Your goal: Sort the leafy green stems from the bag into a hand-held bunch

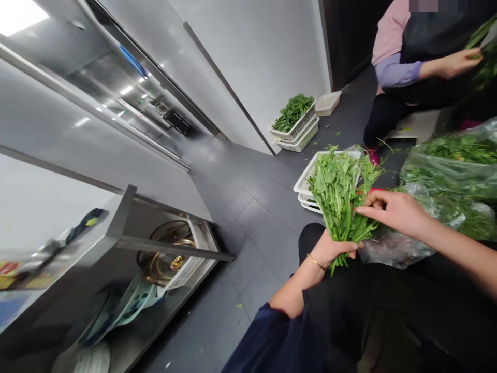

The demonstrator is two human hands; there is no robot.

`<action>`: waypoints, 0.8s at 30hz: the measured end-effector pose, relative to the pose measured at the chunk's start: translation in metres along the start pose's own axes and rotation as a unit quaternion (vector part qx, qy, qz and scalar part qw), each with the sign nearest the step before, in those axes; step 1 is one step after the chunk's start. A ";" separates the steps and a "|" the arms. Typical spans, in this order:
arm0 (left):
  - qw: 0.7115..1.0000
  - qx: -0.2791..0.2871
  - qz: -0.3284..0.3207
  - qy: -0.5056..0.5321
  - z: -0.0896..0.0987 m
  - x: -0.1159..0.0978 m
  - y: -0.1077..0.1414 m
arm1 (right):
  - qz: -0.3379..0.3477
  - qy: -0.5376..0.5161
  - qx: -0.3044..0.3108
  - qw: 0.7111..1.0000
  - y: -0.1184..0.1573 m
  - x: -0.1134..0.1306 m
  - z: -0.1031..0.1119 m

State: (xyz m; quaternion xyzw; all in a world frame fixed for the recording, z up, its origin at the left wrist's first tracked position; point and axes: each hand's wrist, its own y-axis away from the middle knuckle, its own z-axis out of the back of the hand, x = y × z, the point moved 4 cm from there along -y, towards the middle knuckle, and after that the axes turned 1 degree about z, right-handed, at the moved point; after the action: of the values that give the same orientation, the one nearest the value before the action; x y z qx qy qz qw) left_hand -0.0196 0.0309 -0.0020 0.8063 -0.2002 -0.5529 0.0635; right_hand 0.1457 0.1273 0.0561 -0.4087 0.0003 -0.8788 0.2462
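Note:
My left hand is wrapped round the lower stems of a bunch of leafy greens, with the leaves fanning upward and the cut ends poking out below. At the right side of the bunch, my right hand has thumb and forefinger pinched together close to the stems. What sits between those fingertips, if anything, is too small to tell. Behind the greens stands a stack of white plastic baskets, partly covered by the leaves. Crumpled clear plastic lies beneath my right forearm.
Large plastic bags of greens lie at the right. A co-worker sits at the upper right holding greens. By the wall are a filled basket and a white tub. A steel shelf with pot lids stands left.

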 end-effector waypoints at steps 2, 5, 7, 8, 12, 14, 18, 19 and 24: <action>1.000 0.011 0.004 0.012 -0.001 0.000 0.001 | -0.025 -0.060 0.032 0.997 -0.005 -0.005 -0.006; 0.999 0.018 0.006 0.046 0.001 0.002 0.002 | -0.041 -0.170 0.051 0.983 0.000 -0.012 -0.006; 0.998 0.008 0.005 0.056 0.003 0.004 0.001 | -0.058 -0.199 0.041 0.977 0.008 -0.015 -0.002; 0.998 0.000 0.004 0.059 0.004 0.005 0.000 | -0.064 -0.201 0.030 0.977 0.012 -0.016 0.000; 0.997 -0.030 0.007 0.066 0.002 0.006 -0.003 | -0.048 -0.191 -0.012 0.980 0.023 -0.012 0.007; 0.997 -0.036 0.010 0.061 -0.002 0.003 -0.003 | -0.031 -0.175 -0.017 0.984 0.024 -0.011 0.009; 0.998 -0.047 0.005 0.041 -0.009 -0.001 -0.003 | -0.026 -0.094 -0.061 0.993 0.025 -0.012 0.020; 0.998 -0.053 0.003 0.035 -0.010 -0.002 -0.003 | 0.000 -0.055 -0.111 0.992 0.027 -0.009 0.025; 0.997 -0.072 -0.004 0.006 -0.010 -0.007 -0.003 | 0.342 0.162 -0.121 0.918 0.044 0.033 0.014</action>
State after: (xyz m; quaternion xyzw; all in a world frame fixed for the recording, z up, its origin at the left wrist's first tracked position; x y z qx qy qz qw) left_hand -0.0123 0.0349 0.0068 0.8039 -0.1565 -0.5610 0.1203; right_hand 0.1571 0.0776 0.0805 -0.2624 0.2864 -0.7882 0.4773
